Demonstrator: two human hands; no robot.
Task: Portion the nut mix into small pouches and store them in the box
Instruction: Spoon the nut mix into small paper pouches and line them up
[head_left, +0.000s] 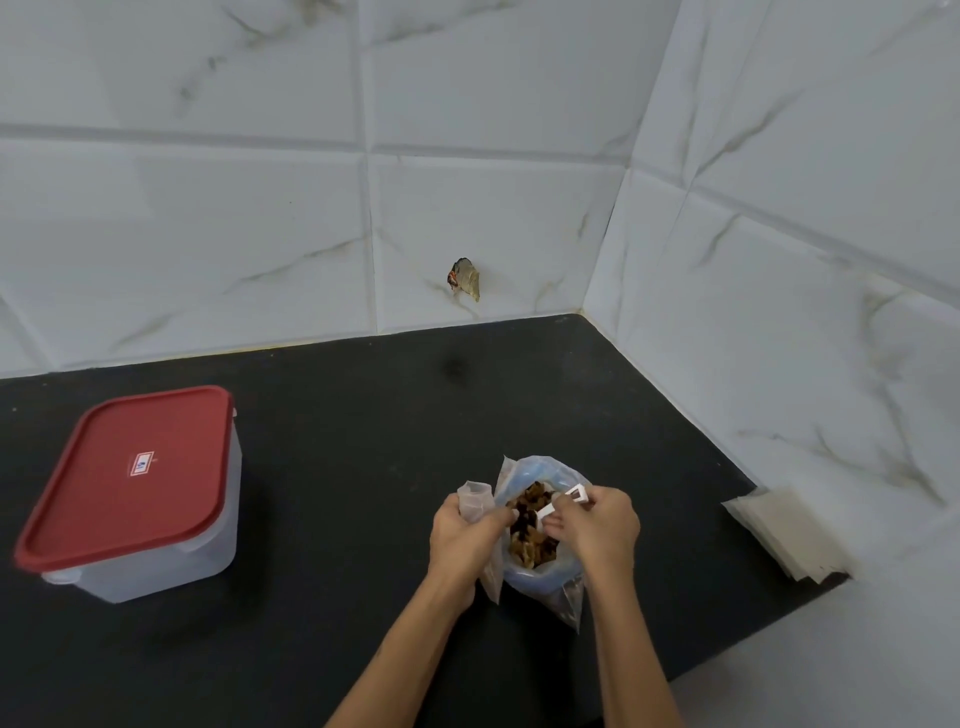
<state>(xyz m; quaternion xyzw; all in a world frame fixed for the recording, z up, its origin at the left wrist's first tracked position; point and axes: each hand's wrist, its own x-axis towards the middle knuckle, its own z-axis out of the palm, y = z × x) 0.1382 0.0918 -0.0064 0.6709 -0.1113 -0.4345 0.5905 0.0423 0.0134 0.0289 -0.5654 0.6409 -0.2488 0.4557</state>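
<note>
A translucent rectangular plastic storage box (156, 545) stands at the left of the black countertop (363, 415), closed by a red snap-on lid (130, 473) that bears a small white label near its middle; the box sits well apart from the hands. Right of centre, the left hand (465, 535) has its fingers curled around a small clear plastic pouch (475, 501), whose open mouth stands upright just beside the larger bag. Touching that pouch on its right is a large clear plastic bag with a bluish rolled-down rim (540, 577), standing open on the countertop and filled with a brown and dark nut mix (530, 530). The right hand (597, 525) reaches over the mouth of this bag, its fingers curled and pinching a small white plastic scoop (563, 501), whose handle end shows between the fingertips above the nut mix; whether the scoop holds any of the mix cannot be told. Both forearms enter from the lower edge. On the rear wall of white marble-patterned tiles (234, 234), a small crumpled brown and orange scrap (464, 279) hangs just above the countertop's back edge. At the far right, a loose beige sheet of peeling wall covering (789, 535) lies at the foot of the side wall, near the countertop's corner.
</note>
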